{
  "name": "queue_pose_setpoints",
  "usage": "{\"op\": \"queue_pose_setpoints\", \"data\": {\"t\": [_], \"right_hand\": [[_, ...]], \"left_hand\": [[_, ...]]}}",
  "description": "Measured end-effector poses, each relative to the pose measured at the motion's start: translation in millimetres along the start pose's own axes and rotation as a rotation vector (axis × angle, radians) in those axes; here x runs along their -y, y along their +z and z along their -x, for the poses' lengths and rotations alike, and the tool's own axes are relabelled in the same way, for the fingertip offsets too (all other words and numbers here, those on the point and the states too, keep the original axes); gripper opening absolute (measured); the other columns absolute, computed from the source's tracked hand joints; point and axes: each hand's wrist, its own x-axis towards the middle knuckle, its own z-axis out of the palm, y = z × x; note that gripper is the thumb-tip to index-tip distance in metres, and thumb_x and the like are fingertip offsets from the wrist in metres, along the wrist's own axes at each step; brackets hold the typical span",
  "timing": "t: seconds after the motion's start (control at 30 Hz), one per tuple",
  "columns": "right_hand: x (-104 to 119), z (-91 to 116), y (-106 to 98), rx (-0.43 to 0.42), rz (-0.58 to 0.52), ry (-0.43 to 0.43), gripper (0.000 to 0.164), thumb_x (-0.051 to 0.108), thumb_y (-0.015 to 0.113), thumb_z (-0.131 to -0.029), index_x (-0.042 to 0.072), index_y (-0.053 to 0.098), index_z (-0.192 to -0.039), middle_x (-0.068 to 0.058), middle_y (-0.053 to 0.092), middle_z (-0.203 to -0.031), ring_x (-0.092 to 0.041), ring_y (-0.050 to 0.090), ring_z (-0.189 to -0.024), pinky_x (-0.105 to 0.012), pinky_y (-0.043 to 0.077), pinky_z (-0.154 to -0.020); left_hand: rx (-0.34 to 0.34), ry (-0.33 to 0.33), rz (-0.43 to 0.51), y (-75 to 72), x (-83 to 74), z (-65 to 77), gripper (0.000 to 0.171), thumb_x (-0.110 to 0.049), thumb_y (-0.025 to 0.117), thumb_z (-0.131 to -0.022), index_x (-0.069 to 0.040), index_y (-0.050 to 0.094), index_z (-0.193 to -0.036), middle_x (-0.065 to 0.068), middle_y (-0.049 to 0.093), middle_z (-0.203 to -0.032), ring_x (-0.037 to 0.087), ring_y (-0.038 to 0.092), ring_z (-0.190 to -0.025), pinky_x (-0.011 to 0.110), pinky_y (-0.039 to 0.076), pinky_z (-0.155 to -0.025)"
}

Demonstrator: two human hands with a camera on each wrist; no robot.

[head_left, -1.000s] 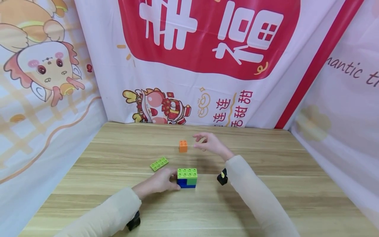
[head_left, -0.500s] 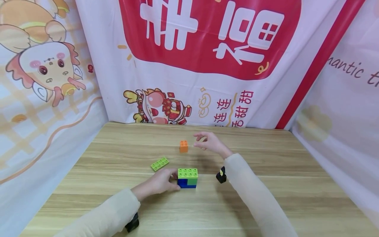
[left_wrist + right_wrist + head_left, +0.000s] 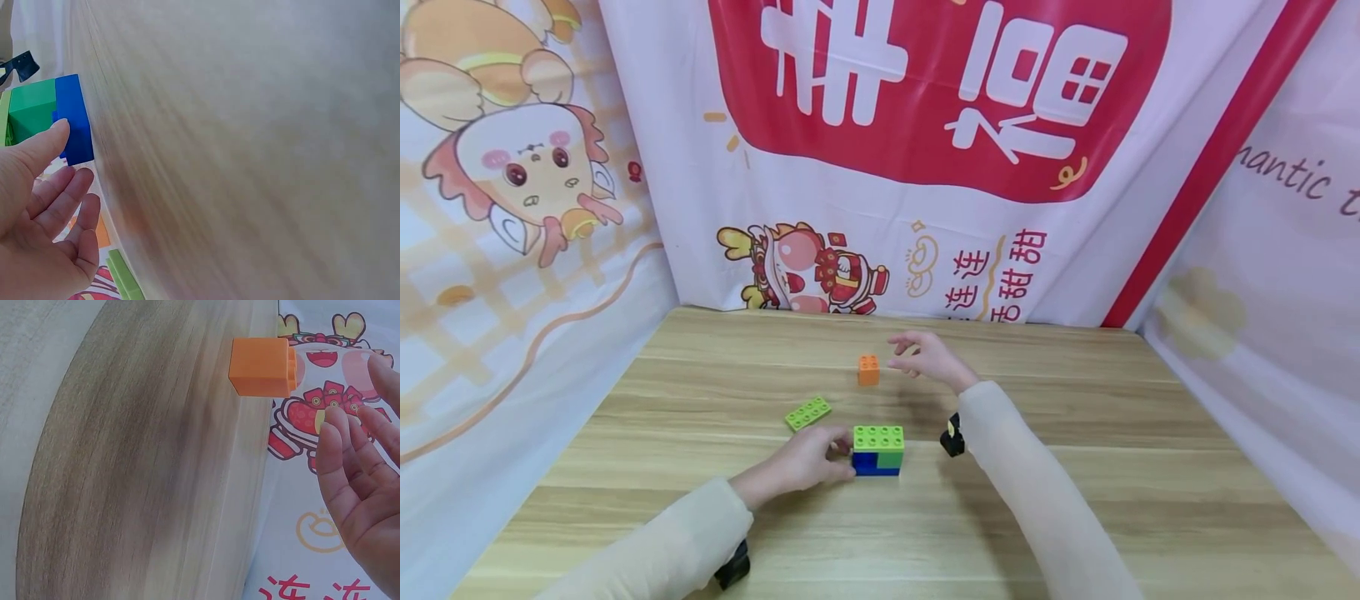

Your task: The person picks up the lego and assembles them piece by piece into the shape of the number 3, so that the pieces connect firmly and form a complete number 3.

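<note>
A small stack of toy building bricks (image 3: 878, 450) stands on the table, lime green on top, with green and dark blue below. My left hand (image 3: 808, 460) is at its left end, thumb and fingers apart. In the left wrist view the thumb overlaps the blue brick (image 3: 76, 119), and the loosely bent fingers lie just beside it. An orange brick (image 3: 868, 371) stands farther back. Just to its right my right hand (image 3: 927, 357) hovers with fingers spread and loosely bent; the right wrist view shows a gap between the fingers and the orange brick (image 3: 259, 367).
A flat lime green brick plate (image 3: 808, 413) lies left of the stack, behind the left hand. Printed cloths hang at the back (image 3: 820, 192) and on both sides of the wooden table (image 3: 1060, 500). Each wrist carries a small black device (image 3: 953, 437).
The hands and bricks keep nearly the same places on the table. The right forearm has shifted slightly left, and the whole head view has drifted a little.
</note>
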Motion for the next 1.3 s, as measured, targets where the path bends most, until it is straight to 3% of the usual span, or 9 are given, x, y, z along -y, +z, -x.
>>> {"op": "queue_pose_setpoints", "data": {"t": [0.33, 0.83, 1.17, 1.3], "right_hand": [[-7, -12, 9, -0.014, -0.012, 0.045, 0.04, 0.009, 0.067, -0.084, 0.005, 0.056, -0.123, -0.014, 0.056, -0.102, -0.038, 0.057, -0.081, -0.045, 0.051, -0.069], [-21, -23, 22, 0.027, -0.05, 0.128, 0.053, 0.003, 0.07, -0.08, 0.0, 0.048, -0.129, -0.016, 0.056, -0.092, -0.026, 0.055, -0.066, -0.042, 0.051, -0.065], [-22, -26, 25, 0.047, -0.048, 0.176, 0.055, 0.008, 0.069, -0.082, 0.005, 0.047, -0.132, -0.014, 0.057, -0.096, -0.029, 0.058, -0.073, -0.037, 0.051, -0.065], [-20, -25, 28, 0.048, -0.049, 0.175, 0.049, 0.008, 0.068, -0.083, 0.005, 0.05, -0.129, -0.013, 0.056, -0.097, -0.027, 0.057, -0.072, -0.036, 0.051, -0.064]], "left_hand": [[0.002, 0.007, -0.013, 0.6, 2.2, -1.9, 0.025, -0.013, 0.074, -0.077, -0.01, 0.062, -0.098, -0.001, 0.062, -0.095, 0.018, 0.057, -0.093, 0.038, 0.046, -0.08], [0.014, -0.005, -0.039, -1.0, -1.1, -4.1, 0.021, -0.012, 0.074, -0.078, -0.01, 0.063, -0.096, -0.002, 0.063, -0.092, 0.017, 0.058, -0.09, 0.037, 0.046, -0.078], [0.008, 0.011, -0.027, -1.3, -2.3, -3.4, 0.02, -0.01, 0.074, -0.077, -0.009, 0.063, -0.094, 0.0, 0.063, -0.091, 0.018, 0.058, -0.089, 0.037, 0.047, -0.077], [0.009, 0.011, -0.027, -0.7, -1.3, -2.9, 0.02, -0.01, 0.074, -0.077, -0.009, 0.063, -0.094, 0.0, 0.063, -0.091, 0.018, 0.058, -0.089, 0.037, 0.047, -0.077]]}}
